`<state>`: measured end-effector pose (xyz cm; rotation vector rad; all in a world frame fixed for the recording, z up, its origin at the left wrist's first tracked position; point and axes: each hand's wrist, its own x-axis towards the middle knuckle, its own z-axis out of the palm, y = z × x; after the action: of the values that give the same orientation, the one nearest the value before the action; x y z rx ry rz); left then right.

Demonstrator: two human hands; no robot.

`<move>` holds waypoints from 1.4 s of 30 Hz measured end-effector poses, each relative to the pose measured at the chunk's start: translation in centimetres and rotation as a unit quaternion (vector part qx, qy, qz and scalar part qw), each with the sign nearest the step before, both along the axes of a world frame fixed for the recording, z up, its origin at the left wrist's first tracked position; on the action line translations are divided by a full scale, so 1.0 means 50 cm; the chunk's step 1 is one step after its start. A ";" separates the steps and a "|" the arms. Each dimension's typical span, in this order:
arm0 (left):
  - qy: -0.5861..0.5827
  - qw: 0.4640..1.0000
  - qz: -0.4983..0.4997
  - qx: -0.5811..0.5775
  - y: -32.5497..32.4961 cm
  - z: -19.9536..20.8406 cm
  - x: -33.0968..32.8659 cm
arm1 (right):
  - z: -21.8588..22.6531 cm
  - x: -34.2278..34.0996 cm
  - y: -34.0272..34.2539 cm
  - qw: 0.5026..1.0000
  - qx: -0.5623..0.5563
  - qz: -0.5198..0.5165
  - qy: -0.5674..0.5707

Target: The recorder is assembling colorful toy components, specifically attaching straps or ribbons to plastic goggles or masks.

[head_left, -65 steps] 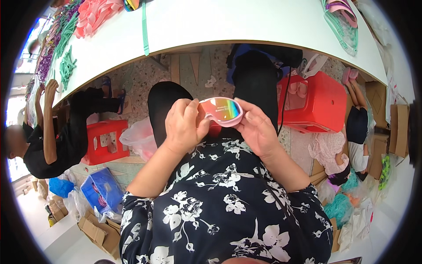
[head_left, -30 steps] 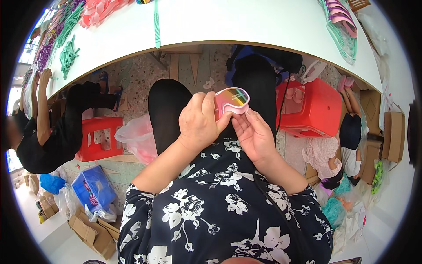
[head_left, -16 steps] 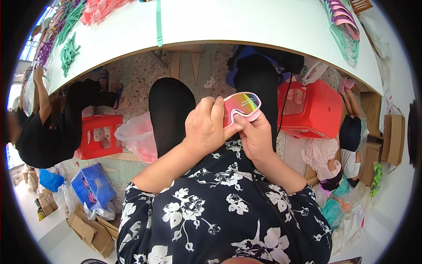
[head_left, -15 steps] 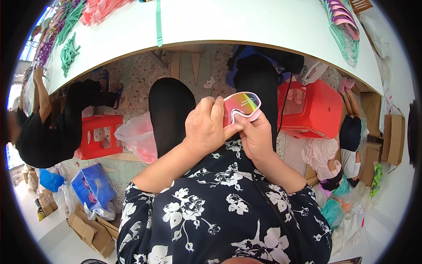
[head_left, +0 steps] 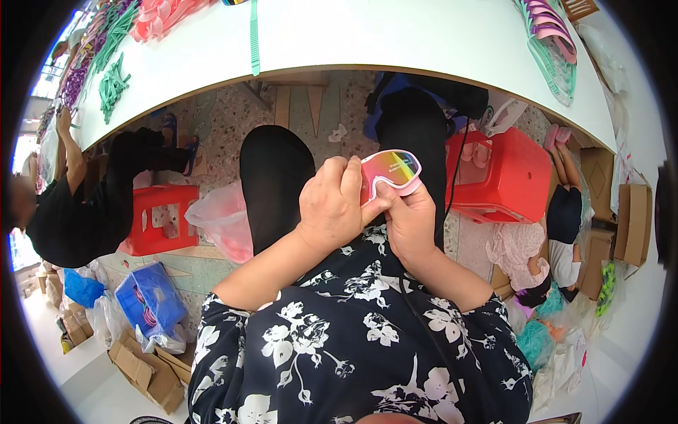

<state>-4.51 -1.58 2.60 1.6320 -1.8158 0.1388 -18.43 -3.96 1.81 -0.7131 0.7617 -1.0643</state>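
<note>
One pair of goggles (head_left: 390, 168), held up on the near side of the table (head_left: 395, 39). A couple of seconds ago it was held by its two ends; now the right hand (head_left: 411, 220) is in under the nose dip (head_left: 383, 179), thumbs close together. The left hand (head_left: 330, 201) has the left end, fingers curled round it. Both grips look snug, can't tell how hard they press. Barely anything's moved since half a second back, so I'd guess the work is steady handling around that dip. Pale lettering on the shiny lens (head_left: 385, 166), too small for me to trust. Can't pick out a brand.
</note>
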 end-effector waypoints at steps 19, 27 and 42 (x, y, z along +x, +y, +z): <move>0.052 0.998 -0.036 0.012 -0.004 0.005 0.060 | 0.043 -0.136 -0.048 0.915 -0.024 0.334 0.226; 0.113 0.983 -0.128 0.072 0.003 0.023 0.048 | 0.091 -0.108 -0.131 0.810 -0.394 0.237 0.364; 0.059 0.984 -0.138 0.101 0.015 0.028 0.067 | 0.005 -0.045 -0.085 0.817 -0.471 0.092 0.320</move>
<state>-1.14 -0.82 3.99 1.4668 -1.9928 -0.2676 -20.67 -8.20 2.08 -2.0368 0.6649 -0.9886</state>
